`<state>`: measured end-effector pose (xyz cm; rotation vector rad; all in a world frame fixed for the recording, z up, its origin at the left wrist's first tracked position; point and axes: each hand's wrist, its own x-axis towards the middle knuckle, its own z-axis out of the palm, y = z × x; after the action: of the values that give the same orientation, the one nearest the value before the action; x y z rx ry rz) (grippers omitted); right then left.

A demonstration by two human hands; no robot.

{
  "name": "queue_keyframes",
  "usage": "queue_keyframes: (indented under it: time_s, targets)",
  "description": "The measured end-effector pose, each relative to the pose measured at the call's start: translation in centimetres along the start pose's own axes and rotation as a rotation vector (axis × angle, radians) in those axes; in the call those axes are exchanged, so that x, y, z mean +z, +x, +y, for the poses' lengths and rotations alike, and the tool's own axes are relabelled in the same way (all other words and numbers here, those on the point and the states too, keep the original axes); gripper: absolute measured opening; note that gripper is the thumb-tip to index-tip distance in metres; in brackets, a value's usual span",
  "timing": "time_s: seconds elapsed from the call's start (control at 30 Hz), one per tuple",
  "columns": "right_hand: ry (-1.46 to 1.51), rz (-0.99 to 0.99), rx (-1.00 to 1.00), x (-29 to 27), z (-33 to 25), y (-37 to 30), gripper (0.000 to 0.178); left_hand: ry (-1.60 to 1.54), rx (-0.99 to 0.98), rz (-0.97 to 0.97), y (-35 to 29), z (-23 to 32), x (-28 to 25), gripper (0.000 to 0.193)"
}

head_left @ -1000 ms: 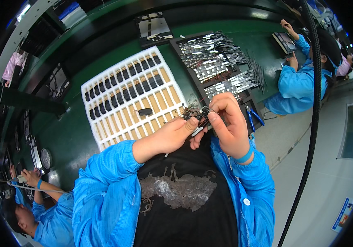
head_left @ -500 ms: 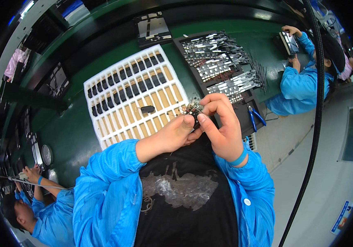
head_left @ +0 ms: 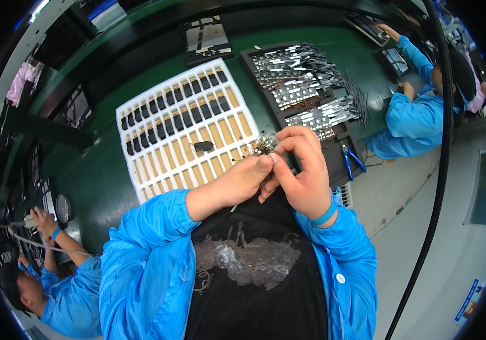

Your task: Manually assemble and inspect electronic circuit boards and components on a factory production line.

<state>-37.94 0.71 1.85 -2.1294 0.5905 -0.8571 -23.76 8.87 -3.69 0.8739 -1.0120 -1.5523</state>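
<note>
Both my hands meet in front of my chest, closed around a small circuit board point(head_left: 265, 146) with thin wires sticking out of it. My left hand point(head_left: 248, 178) grips it from the left, thumb on top. My right hand point(head_left: 301, 167) pinches its right side between thumb and fingers; the lower part of the board is hidden behind them. Just left of the board, a white foam tray point(head_left: 141, 196) has narrow slots, and small black parts fill its two far rows. One loose black part point(head_left: 203, 146) with thin leads lies across the slots nearer my hands.
Right of the foam tray, a black tray point(head_left: 280, 118) carries many circuit boards with pale strips. Blue-handled pliers point(head_left: 349, 161) lie on its near end. A flat device point(head_left: 207, 38) rests at the back of the green table point(head_left: 104, 181). Co-workers sit at right and lower left; a black cable point(head_left: 433, 187) hangs at right.
My fingers have shifted slightly on the board, and the right thumb has moved closer to the left one. The right co-worker's far hand has reached away to another device.
</note>
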Motion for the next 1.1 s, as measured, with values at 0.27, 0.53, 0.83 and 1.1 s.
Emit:
queue_keyframes:
  time_s: [0.27,0.53,0.83,1.1]
  targets:
    - [-0.095,0.040,-0.206,2.2,0.0,1.0,0.022,-0.202,-0.034,0.062,-1.9,1.0,-0.5,0.069]
    - [0.072,-0.075,-0.224,5.8,-0.6,3.3,0.023,-0.324,0.091,0.279,-8.4,2.7,-3.5,0.056]
    - [-0.412,-0.363,-0.357,11.9,1.5,3.7,0.029,-0.315,0.369,0.399,-14.0,4.5,-6.3,0.039]
    - [-0.540,-0.301,-0.395,13.7,4.5,2.9,0.013,-0.247,0.356,0.574,-14.7,2.9,-8.2,0.037]
